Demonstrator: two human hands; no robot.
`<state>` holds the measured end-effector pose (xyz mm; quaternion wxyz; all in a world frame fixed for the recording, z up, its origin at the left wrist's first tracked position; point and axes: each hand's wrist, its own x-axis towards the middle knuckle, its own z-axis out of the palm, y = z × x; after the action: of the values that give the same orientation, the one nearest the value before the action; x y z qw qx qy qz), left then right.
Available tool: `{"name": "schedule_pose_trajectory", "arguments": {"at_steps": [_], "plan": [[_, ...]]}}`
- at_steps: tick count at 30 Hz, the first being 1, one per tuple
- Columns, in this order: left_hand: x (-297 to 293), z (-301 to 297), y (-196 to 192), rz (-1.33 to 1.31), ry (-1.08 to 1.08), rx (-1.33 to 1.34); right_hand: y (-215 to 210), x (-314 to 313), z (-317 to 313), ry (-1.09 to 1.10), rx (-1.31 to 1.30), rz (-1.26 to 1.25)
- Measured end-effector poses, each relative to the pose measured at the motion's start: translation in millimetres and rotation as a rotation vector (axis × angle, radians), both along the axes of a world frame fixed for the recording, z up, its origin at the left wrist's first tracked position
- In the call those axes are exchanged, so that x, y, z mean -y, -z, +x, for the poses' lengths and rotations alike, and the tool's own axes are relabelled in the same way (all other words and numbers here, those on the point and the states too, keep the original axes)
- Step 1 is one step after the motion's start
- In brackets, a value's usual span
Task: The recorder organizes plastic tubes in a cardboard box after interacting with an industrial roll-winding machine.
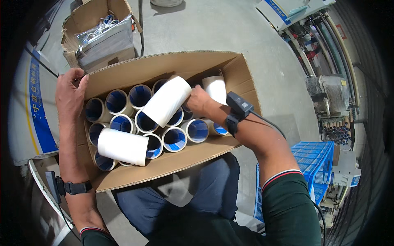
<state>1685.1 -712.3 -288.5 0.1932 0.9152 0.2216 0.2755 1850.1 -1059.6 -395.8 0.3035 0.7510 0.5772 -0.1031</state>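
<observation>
An open cardboard box (164,62) sits in front of me, holding several white cardboard tubes. Most stand on end with blue showing inside, such as this upright tube (174,138). One white tube (168,100) lies tilted across the top in the middle, and another loose tube (123,146) rests at the front left. My left hand (70,93) grips the box's far left corner, its fingers curled over the edge. My right hand (199,100) reaches down among the tubes, between the tilted one and a leaning white tube (214,88); its fingertips are hidden.
Beyond the box at the left stands a second carton (106,49) with plastic-wrapped scraps. A white machine panel (35,106) is at my left. Blue plastic crates (314,160) stand to the right, with roller machinery (324,45) farther off.
</observation>
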Motion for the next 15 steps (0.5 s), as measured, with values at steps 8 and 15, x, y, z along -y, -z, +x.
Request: {"name": "schedule_pose_trajectory", "arguments": {"at_steps": [8, 15], "plan": [[-8.7, -0.3, 3.7, -0.027, 0.024, -0.024, -50.7, 24.0, 32.0, 0.302, -0.429, 0.418], [-9.1, 0.2, 0.2, -0.081, 0.022, -0.04, -57.0, 44.4, 31.1, 0.456, -0.355, 0.467]]}}
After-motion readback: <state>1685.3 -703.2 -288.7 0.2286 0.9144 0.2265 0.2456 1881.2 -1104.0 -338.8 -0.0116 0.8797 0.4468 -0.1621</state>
